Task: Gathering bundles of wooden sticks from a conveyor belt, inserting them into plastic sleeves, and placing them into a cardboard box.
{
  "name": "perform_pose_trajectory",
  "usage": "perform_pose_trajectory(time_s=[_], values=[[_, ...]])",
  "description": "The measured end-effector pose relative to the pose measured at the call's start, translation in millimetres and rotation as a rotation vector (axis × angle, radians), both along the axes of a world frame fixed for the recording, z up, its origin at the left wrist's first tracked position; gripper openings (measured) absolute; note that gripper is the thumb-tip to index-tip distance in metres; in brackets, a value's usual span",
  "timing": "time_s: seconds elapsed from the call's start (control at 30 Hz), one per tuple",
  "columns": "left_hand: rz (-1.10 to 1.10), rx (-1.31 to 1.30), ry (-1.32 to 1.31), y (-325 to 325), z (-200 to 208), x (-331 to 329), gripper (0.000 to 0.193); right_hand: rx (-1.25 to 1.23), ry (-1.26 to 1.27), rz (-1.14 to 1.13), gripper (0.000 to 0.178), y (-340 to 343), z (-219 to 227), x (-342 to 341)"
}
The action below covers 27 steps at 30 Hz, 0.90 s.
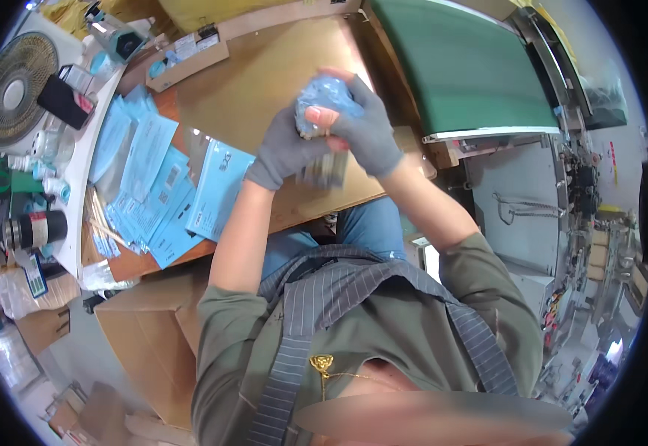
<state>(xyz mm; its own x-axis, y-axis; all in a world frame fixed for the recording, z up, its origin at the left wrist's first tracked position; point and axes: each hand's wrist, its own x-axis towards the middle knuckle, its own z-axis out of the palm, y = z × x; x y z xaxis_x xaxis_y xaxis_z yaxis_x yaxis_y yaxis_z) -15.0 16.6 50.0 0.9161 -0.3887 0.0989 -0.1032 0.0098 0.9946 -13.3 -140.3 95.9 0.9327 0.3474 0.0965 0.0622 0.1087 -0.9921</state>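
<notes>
The left hand and right hand, in 2 grey fabric gloves with bare fingertips, close around a crumpled pale-blue plastic bundle, held above a brown cardboard work surface. Flat light-blue printed packets lie leftward; farther right, a smooth green belt.

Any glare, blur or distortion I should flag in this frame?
Head view: fisheye bending, dark corners, a smeared oval low down; head view: pale glare on the flat brown cardboard sheet, far right; head view: small brownish object beneath the grey-gloved hands blurred, crinkled light-blue bundle clearer.
</notes>
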Motion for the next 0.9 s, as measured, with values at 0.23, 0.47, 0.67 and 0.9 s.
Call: perform_pose_trajectory(time_s=[0.23,0.47,0.67,0.9], values=[[-0.219,-0.969,0.877,-40,-40,-115,0.048,0.198,0.318,0.680,0.039,-16,-8,-37],[0.497,1.236,-0.367,45,-58,-151,0.046,0.408,0.535,0.348,0.022,-33,-50,-70],[0.470,1.554,-0.605,106,-106,-182,0.026,0.444,0.486,0.398,0.019,-27,-53,-73],[0.541,1.459,-0.150,97,-82,-158,0.023,0.386,0.501,0.470,0.022,-4,-45,-75]])
